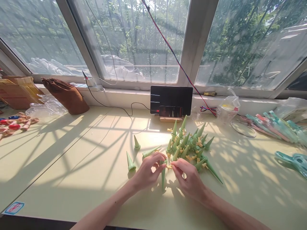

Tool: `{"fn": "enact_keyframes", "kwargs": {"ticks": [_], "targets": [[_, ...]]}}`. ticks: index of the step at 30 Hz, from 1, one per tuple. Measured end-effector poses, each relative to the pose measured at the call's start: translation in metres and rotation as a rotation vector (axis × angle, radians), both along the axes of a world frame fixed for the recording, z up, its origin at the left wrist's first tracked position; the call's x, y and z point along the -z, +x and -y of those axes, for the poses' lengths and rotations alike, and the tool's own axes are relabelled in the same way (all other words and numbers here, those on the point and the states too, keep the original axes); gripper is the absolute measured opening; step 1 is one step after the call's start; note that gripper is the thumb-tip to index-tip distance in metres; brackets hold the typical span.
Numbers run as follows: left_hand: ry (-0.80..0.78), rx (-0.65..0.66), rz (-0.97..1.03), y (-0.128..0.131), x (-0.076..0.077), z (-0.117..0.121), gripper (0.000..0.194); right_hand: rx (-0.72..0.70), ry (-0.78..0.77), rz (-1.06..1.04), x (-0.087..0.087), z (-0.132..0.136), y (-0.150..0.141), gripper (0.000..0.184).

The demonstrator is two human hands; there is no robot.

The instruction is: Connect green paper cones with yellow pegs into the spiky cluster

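Note:
My left hand (pixel 148 171) pinches the top of a green plastic cone (pixel 163 177) that points down toward me. My right hand (pixel 188 177) pinches a small yellow piece (pixel 169 166) at the cone's wide end. Both hands meet just in front of a pile of green cones and yellow pieces (pixel 189 145). Two green cones stand upright to the left (pixel 130 162) (pixel 136 143), and another lies on its side (pixel 150 152) just above my left hand.
A tablet (pixel 171 100) and a phone (pixel 170 111) on a stand lean at the windowsill. A brown pouch (pixel 66 95) and cardboard box (pixel 16 91) sit at left, teal and pink clips (pixel 273 126) at right, a plastic bag (pixel 229 108) near them.

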State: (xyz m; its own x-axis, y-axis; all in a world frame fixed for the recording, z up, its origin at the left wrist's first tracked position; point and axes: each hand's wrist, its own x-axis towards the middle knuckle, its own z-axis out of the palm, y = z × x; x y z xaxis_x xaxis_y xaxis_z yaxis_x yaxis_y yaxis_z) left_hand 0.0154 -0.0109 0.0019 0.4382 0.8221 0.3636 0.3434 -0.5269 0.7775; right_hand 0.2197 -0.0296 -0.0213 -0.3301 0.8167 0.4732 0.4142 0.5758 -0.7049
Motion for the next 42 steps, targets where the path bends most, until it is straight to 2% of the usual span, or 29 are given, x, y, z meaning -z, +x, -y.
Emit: {"fn": "enact_keyframes", "kwargs": {"ticks": [11, 19, 28, 35, 42], "targets": [[-0.094, -0.071, 0.071, -0.0028, 0.0006, -0.0015, 0.012, 0.045, -0.001, -0.026, 0.0015, 0.0008, -0.0003, 0.021], [-0.097, -0.030, 0.080, -0.0010, -0.0006, -0.0008, 0.012, 0.048, 0.002, -0.036, -0.0007, 0.0007, -0.0009, 0.021], [-0.143, -0.045, 0.109, -0.0031, 0.0007, -0.0019, 0.014, 0.098, -0.011, -0.046, -0.0028, 0.0002, -0.0016, 0.023], [-0.139, -0.026, 0.098, -0.0018, -0.0003, -0.0005, 0.013, 0.014, -0.026, -0.022, -0.0023, 0.0008, -0.0015, 0.021], [-0.161, -0.049, 0.100, -0.0025, -0.0027, -0.0014, 0.014, 0.073, 0.021, -0.072, -0.0069, 0.0012, -0.0012, 0.020]]}}
